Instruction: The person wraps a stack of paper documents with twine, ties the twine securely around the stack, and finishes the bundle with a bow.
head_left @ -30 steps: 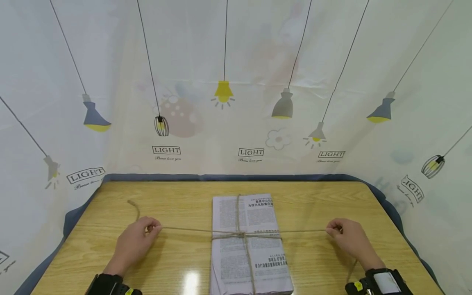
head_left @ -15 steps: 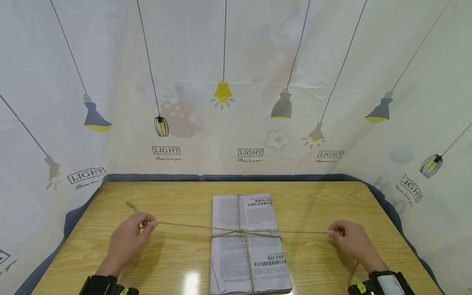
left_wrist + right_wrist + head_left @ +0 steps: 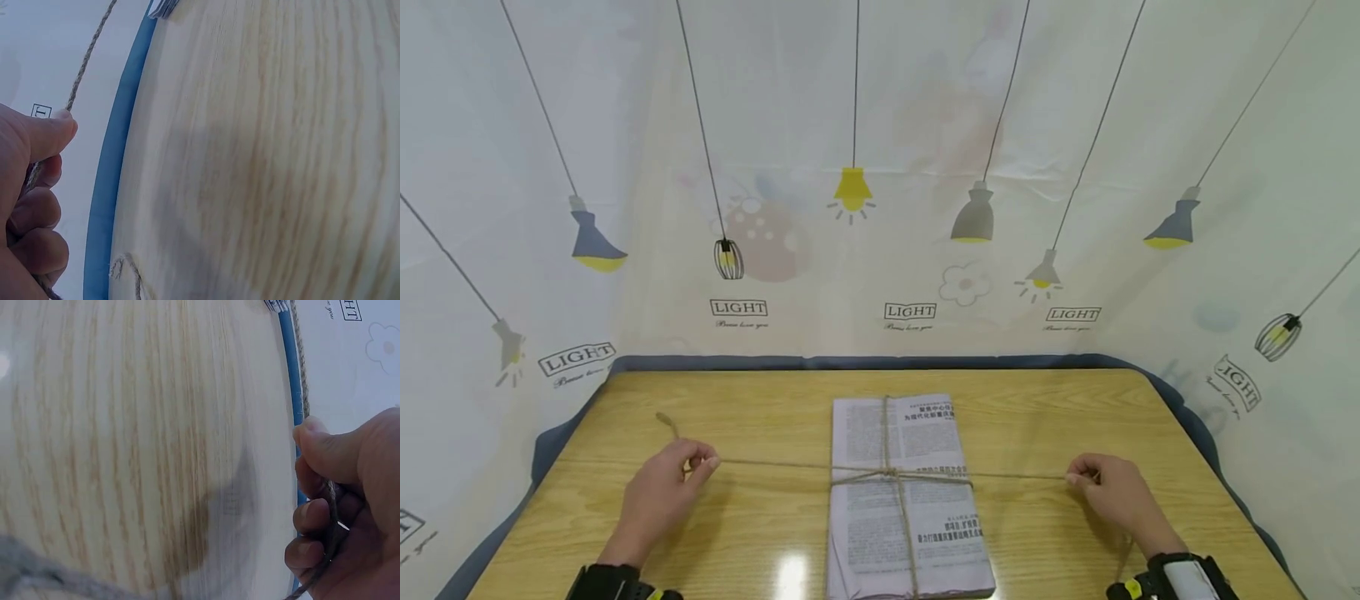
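Note:
A stack of folded newspapers [image 3: 925, 521] lies on the wooden table, bound lengthwise and crosswise with brown twine [image 3: 901, 508] that crosses in a knot near the middle. My left hand [image 3: 662, 492] pinches one end of the twine [image 3: 84, 65] between thumb and curled fingers, left of the stack. On the other side, my right hand [image 3: 1116, 496] pinches the opposite end [image 3: 301, 356]. Both ends run nearly straight and taut from the knot to the hands. A loose tail lies beyond the left hand, and another hangs below the right palm.
The wooden table [image 3: 760, 533] has a dark blue edge [image 3: 880, 362] along its back. Behind it hangs a pale curtain [image 3: 820, 108] printed with lamps. Each wrist wears a black strap [image 3: 613, 583] with a device on it.
My left hand has shifted slightly left and outward, rising and then lowering a little. The right hand has moved slightly down. Both keep their hold on the twine.

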Tool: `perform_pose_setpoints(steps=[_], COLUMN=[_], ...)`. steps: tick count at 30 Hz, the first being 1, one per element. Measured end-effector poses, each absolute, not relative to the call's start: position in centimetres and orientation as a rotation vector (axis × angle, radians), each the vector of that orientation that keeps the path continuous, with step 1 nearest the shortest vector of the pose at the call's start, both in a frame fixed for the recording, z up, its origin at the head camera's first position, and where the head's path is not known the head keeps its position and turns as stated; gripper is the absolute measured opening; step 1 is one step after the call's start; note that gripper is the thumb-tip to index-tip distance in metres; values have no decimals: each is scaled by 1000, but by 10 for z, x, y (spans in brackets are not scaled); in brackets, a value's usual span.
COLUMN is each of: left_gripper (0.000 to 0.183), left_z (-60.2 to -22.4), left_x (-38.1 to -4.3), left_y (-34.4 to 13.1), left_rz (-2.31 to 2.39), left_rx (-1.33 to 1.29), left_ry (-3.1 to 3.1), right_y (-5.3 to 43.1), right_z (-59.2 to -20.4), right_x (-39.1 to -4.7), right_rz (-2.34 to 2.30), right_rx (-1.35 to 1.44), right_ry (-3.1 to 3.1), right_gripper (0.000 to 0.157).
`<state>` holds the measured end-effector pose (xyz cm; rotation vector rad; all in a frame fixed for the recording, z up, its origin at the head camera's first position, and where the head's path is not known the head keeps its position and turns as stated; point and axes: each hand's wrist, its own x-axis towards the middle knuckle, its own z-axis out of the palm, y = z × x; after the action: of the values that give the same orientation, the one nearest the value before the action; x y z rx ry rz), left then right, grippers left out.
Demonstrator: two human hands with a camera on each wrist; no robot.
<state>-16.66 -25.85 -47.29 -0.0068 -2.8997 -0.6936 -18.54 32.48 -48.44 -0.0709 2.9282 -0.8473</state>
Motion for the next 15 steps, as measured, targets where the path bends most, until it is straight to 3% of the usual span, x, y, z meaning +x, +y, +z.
perform_pose_setpoints(steps=[15], left_gripper=[7], left_z=[-488], left_x=[-174], left_y=[-259], left_rz=[-852], left_rx=[-123], left_ry=[-3022], right_y=[321], right_z=[-501], right_x=[-190], right_rz=[-794], right_rx=[-189], right_ry=[2885], right_gripper=[6])
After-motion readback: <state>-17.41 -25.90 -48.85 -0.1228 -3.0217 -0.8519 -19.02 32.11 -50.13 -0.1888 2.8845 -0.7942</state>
